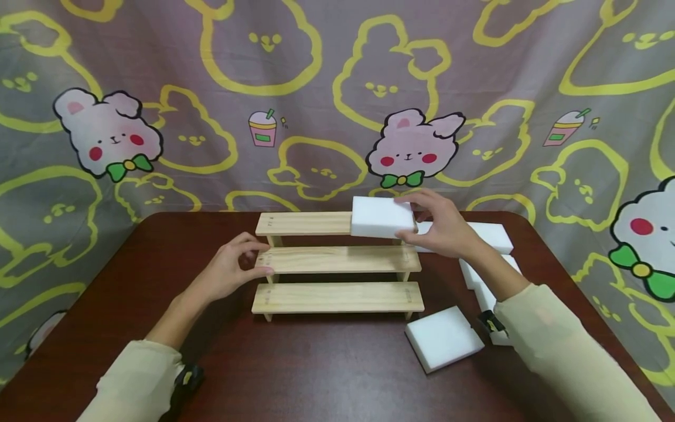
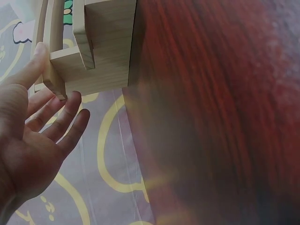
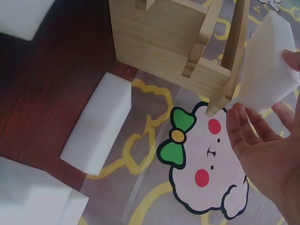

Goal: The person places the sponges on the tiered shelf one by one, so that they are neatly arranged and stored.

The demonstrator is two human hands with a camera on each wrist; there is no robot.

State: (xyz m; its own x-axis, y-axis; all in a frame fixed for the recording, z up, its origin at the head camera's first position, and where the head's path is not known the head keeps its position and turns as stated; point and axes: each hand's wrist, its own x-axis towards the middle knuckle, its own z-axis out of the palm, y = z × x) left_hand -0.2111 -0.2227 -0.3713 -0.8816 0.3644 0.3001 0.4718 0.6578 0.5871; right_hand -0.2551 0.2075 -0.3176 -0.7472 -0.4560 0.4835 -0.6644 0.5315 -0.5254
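Note:
A three-tier wooden step shelf [image 1: 337, 298] stands on the dark table. My left hand [image 1: 229, 266] grips the left end of its middle board; in the left wrist view the thumb lies on one side of that board [image 2: 54, 80] and fingers on the other. A white foam-like block [image 1: 381, 215] is at the right part of the top board, pinched by my right hand [image 1: 440, 225] between thumb and fingers. From the right wrist view the held block [image 3: 267, 61] appears beside the top board's end [image 3: 227, 89]; whether its underside touches the board I cannot tell.
Another white block [image 1: 445, 338] lies on the table in front of the shelf's right end. Several more white blocks [image 1: 490, 236] lie to the right, partly hidden by my right arm. A patterned curtain [image 1: 316, 117] hangs behind the reddish-brown table [image 1: 316, 369].

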